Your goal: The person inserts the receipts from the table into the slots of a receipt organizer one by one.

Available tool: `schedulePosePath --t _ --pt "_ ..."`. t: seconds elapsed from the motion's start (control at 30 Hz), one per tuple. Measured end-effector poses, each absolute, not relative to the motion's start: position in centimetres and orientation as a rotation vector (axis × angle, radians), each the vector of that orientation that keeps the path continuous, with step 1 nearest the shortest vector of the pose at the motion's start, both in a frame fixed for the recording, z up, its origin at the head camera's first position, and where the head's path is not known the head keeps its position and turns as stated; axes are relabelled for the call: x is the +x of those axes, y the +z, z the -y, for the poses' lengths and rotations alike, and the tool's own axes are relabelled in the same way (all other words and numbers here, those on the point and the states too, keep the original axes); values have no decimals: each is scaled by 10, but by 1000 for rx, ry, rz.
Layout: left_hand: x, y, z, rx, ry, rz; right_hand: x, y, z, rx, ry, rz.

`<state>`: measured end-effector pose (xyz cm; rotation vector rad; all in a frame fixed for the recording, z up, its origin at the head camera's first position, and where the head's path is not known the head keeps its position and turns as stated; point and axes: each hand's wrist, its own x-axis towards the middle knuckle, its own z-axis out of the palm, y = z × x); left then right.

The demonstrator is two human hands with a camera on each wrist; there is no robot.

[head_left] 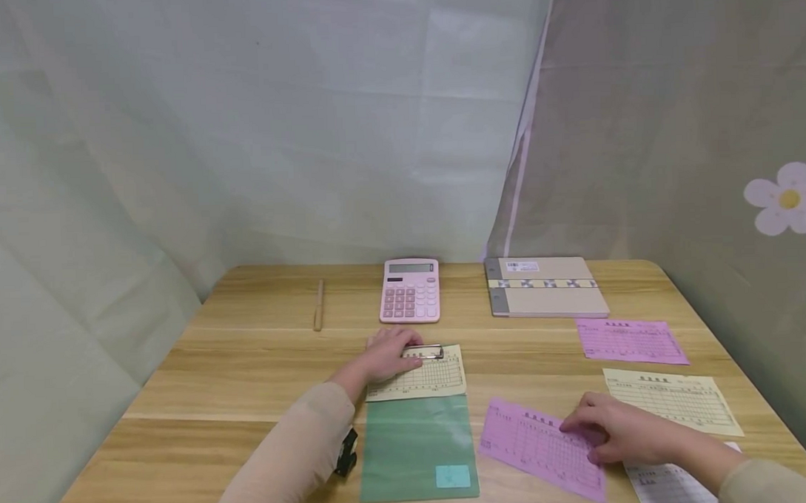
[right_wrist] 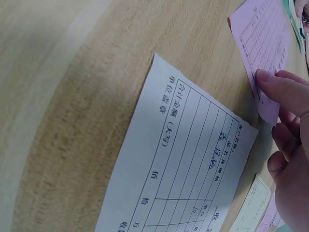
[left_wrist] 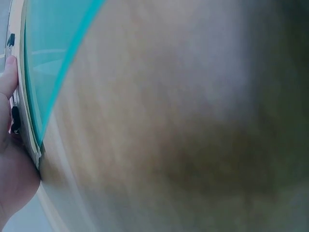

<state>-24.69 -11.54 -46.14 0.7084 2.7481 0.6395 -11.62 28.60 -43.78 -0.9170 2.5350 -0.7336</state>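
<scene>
A green clipboard [head_left: 418, 442] lies on the table, with a pale yellow receipt form [head_left: 417, 383] under its metal clip [head_left: 433, 352]. My left hand [head_left: 388, 354] grips the clip end from the left, thumb over the form; in the left wrist view the thumb [left_wrist: 8, 76] lies along the clip. To the right of the clipboard, my right hand [head_left: 616, 427] pinches a purple receipt form [head_left: 532, 439] at its right end. The right wrist view shows the thumb on top of this purple sheet [right_wrist: 260, 41], one edge raised. A white receipt form [right_wrist: 178, 154] lies beneath that wrist.
Another purple form [head_left: 633, 341] and a yellow form [head_left: 678, 399] lie at the right. At the back are a pink calculator [head_left: 409, 292], a beige notebook [head_left: 551, 298] and a thin wooden stick [head_left: 319, 306]. A small black object [head_left: 346, 453] is beside the left sleeve.
</scene>
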Motion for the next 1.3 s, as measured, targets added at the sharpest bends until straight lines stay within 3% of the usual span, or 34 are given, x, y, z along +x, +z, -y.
schedulePosePath --t 0.53,1.3 --pt "-244 -452 116 723 647 -2754 -118 -435 -283 -742 -823 -2588" --pt "-243 -458 115 712 661 -2743 -148 -433 -288 -635 -908 -2823"
